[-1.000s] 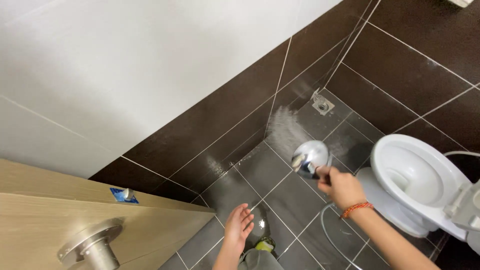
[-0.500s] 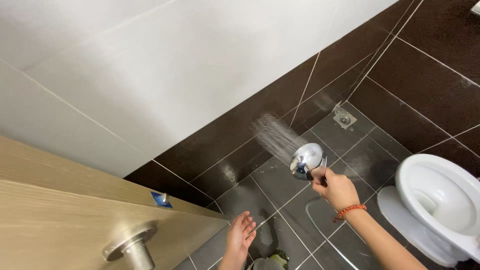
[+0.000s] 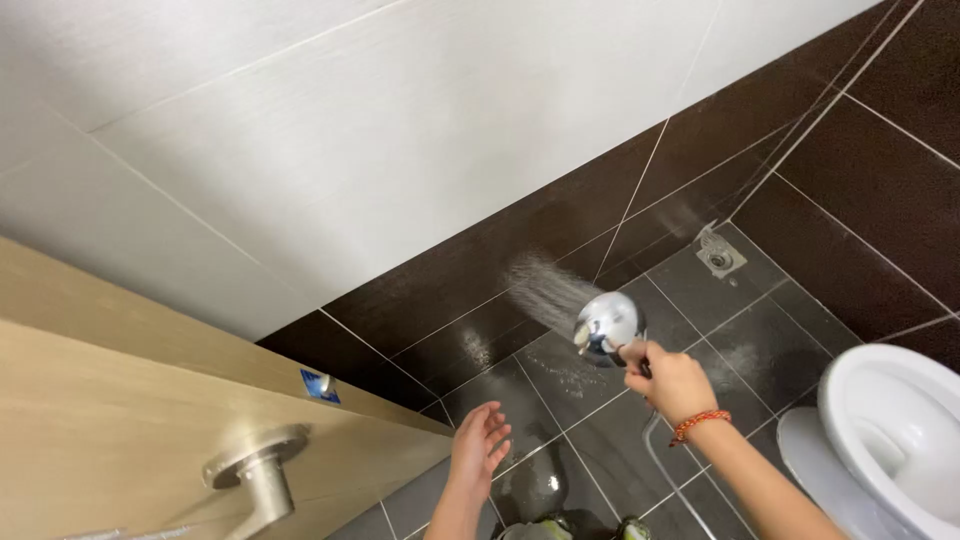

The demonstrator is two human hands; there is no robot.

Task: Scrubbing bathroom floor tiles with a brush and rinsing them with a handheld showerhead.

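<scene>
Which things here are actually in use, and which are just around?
In use:
right hand gripping the chrome shower head
water spray hitting the dark wall tiles
shower hose
wet floor tiles

Just around:
left hand, open and empty
toilet
floor drain
wooden door with its handle

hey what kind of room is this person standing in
Most likely a small tiled bathroom. A white toilet sits at the right, a floor drain lies in the corner, and the right hand holds a chrome shower head spraying the dark wall.

Right hand (image 3: 672, 382) around spraying shower head (image 3: 606, 324); left hand (image 3: 478, 445) open.
</scene>
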